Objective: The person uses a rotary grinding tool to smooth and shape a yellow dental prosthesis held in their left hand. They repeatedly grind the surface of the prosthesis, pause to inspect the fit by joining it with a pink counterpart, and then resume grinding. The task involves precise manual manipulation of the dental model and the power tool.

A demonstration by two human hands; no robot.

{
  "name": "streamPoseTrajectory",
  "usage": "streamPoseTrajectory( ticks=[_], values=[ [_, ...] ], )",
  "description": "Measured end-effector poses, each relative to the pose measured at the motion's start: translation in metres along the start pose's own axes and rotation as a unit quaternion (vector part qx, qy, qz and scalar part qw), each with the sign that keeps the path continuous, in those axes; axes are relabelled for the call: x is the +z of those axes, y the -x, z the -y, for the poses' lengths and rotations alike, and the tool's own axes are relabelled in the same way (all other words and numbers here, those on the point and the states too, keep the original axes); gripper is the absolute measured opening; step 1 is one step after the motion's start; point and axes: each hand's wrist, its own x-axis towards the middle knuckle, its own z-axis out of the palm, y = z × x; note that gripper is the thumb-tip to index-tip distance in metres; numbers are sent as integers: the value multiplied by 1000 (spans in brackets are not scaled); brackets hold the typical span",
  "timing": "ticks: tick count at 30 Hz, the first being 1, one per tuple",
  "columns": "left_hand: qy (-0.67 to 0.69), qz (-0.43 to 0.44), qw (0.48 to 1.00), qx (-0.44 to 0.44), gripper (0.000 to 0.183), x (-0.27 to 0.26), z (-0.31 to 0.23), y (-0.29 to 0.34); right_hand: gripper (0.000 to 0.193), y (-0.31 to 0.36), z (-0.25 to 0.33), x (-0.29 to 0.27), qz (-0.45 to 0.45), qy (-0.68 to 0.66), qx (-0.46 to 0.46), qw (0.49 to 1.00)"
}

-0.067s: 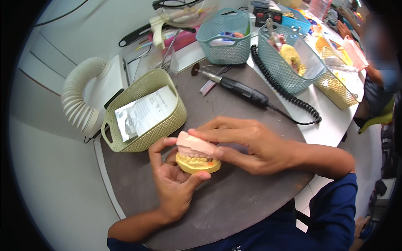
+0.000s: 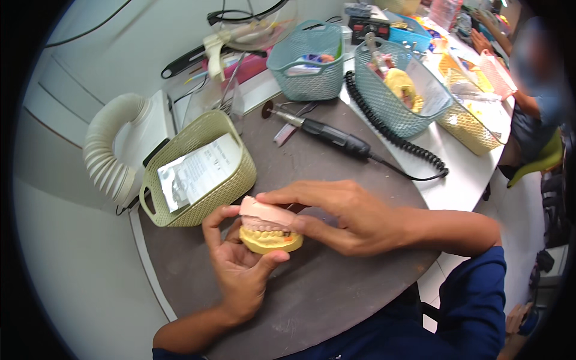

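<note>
- We saw a two-part dental model between both hands: a pink upper cast (image 2: 265, 211) seated on a yellow lower cast (image 2: 269, 243), tooth rows together.
- We noted the pink cast's smooth outer wall, its ragged step above the paler teeth, and the yellow cast's bowed edge; a dark patch and an orange mark showed near the right end.
- We had the left hand (image 2: 240, 264) clamped around the yellow cast, thumb at its lower right edge and index finger reaching the pink cast's left end.
- We had the right hand (image 2: 351, 219) clamped on the pink cast, fingers over its top and thumb at its right end.
- We could not see the model's far side or the left fingertips behind it; the right thumb covered a corner.
- We found print on the sheet (image 2: 201, 171) in the olive-green basket (image 2: 240, 180) too small to read, and a blurred co-worker (image 2: 537, 78) cut off at the right.
- We held the model above the grey bench top (image 2: 336, 294), near that basket, teeth facing us, long axis running left to right and dipping slightly rightward.
</note>
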Motion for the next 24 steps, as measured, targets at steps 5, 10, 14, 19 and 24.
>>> streamPoseTrajectory(
  ticks=[5, 10, 14, 19, 24],
  values=[
    [-12, -9, 1000, 12, 83, 2, 2, 1, 54, 5, 9, 12, -36, 51, 9, 998],
    [-2, -10, 1000, 20, 82, 3, 2, 6, 59, 5, 3, 23, -76, 83, -67, 991],
    [13, -11, 1000, 26, 81, 1, 3, 9, 65, 6, 10, 24, -81, 109, -88, 987],
    [19, 5, 999, 32, 78, 4, -2, 0, 68, 2, 16, 18, -90, 155, -103, 978],
    [14, 19, 996, 81, 73, 35, -35, -25, 74, -14, 39, -19, -139, 274, -153, 939]
  ],
)
